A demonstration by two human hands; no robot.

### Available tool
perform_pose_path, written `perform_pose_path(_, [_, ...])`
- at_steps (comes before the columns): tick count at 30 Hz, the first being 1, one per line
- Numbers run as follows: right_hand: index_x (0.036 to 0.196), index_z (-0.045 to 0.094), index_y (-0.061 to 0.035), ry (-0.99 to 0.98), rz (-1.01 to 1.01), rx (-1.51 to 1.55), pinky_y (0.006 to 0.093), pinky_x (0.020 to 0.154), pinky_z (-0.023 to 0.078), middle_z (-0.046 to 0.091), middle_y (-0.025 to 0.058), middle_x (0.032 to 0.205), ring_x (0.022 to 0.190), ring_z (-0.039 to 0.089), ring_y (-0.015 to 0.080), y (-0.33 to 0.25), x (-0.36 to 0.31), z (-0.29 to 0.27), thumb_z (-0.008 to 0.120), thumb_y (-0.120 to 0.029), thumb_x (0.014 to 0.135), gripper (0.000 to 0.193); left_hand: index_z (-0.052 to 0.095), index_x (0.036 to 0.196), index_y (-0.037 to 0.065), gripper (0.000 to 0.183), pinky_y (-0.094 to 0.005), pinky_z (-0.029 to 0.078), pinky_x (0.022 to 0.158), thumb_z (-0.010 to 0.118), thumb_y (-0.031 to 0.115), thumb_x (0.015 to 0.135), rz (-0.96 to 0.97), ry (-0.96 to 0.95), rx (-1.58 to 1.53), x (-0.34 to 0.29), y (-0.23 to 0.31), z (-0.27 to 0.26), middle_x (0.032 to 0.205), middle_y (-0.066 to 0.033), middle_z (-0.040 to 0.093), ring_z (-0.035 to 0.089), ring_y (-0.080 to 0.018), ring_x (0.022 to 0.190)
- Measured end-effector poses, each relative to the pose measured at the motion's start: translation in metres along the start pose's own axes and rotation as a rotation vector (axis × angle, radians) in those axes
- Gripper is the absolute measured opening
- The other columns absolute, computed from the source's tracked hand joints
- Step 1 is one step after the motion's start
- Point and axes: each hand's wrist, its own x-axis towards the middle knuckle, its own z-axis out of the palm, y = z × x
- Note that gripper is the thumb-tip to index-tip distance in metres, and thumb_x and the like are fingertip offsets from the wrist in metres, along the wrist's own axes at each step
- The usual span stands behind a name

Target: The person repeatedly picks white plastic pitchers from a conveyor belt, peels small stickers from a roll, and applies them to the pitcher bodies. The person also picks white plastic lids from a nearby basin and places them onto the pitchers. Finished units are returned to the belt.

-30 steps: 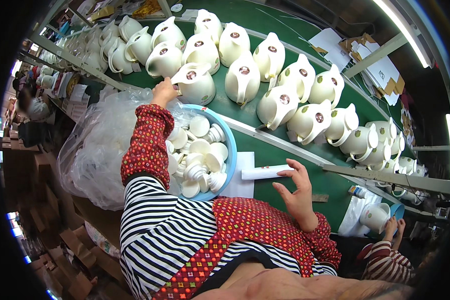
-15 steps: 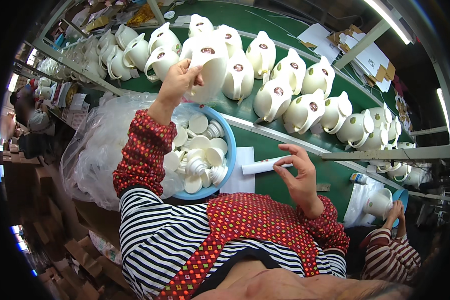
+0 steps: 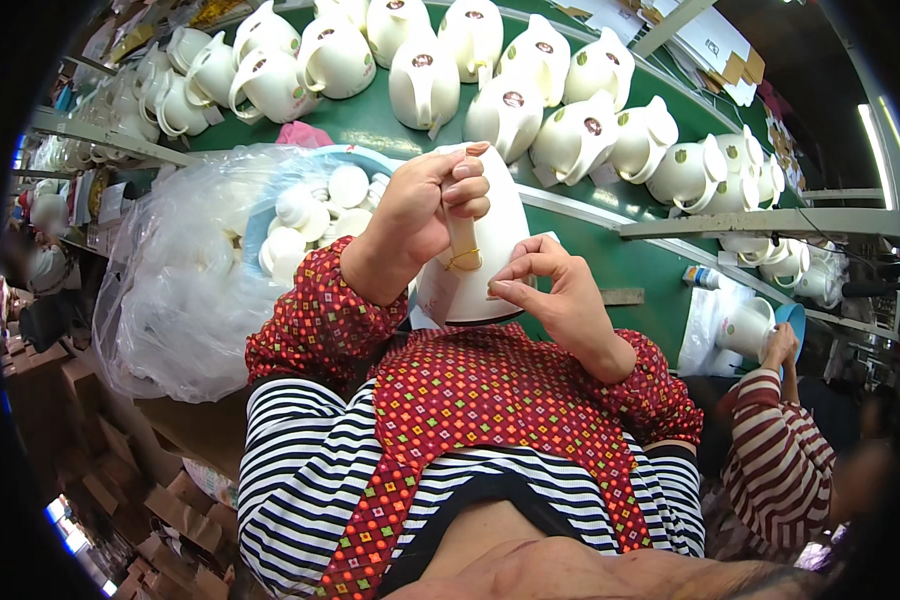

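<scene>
A white pitcher (image 3: 506, 204) is tilted close in front of my chest, its dark-rimmed base toward me. My left hand (image 3: 432, 205) is closed round its handle. A thin yellow loop (image 3: 465, 261) goes round the lower part of that handle. On the pitcher's right, my right hand (image 3: 560, 295) has thumb and forefinger pinched together by its wall. Whatever is between those fingertips, if anything, is too small to make out.
Several white pitchers (image 3: 502, 115) stand in rows on the green bench. A blue basin (image 3: 260, 218) of white lids (image 3: 350, 186) and clear plastic bags (image 3: 160, 270) lie at left. A metal rail (image 3: 760, 222) crosses at right. A co-worker's hands (image 3: 782, 345) hold another pitcher (image 3: 746, 328).
My left hand has brought a pitcher from the bench back toward my chest. My right hand has moved left to the pitcher's side. The view has shifted.
</scene>
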Motion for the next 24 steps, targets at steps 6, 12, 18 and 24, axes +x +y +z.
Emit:
perform_pose_path(6, [0.09,0.081,-0.0098,0.016,0.017,-0.088,0.0336,0.092,0.044,0.055,0.0048,0.102,0.101,0.054,0.0213,0.009,-0.013,0.008,0.085,-0.015,0.08,0.012,0.044,0.129,-0.004,0.024,-0.0225,0.034,0.057,0.042,0.008,0.109,-0.011,0.101,-0.064,0.008,-0.018,-0.002,0.079,0.0018,0.043,0.038,-0.0066,0.061])
perform_pose_path(12, [0.09,0.082,-0.0133,0.013,-0.034,-0.211,0.0364,0.099,0.04,0.052,0.0063,0.105,0.108,0.051,0.0251,0.007,-0.012,0.014,0.086,-0.015,0.077,0.014,0.044,0.13,-0.005,0.024,-0.0227,0.034,0.056,0.043,0.007,0.108,-0.006,0.137,-0.062,0.007,-0.016,0.002,0.079,0.0014,0.045,0.039,-0.0068,0.06])
perform_pose_path(18, [0.086,0.082,-0.0157,0.038,-0.088,-0.269,0.0379,0.096,0.039,0.051,0.006,0.103,0.105,0.051,0.0264,0.008,-0.009,0.022,0.088,-0.016,0.072,0.015,0.046,0.129,-0.005,0.024,-0.0227,0.035,0.056,0.044,0.008,0.109,-0.007,0.151,-0.079,0.005,-0.014,0.001,0.078,0.0014,0.045,0.039,-0.0068,0.059])
perform_pose_path(24, [0.11,0.071,-0.0147,0.165,-0.295,-0.426,0.0431,0.095,0.038,0.051,0.0099,0.109,0.108,0.05,0.0301,0.012,-0.002,0.027,0.092,-0.021,0.068,0.047,0.046,0.133,-0.004,0.027,-0.0233,0.034,0.057,0.044,0.008,0.109,0.029,0.132,-0.095,-0.004,-0.013,0.001,0.078,0.002,0.044,0.039,-0.0069,0.06])
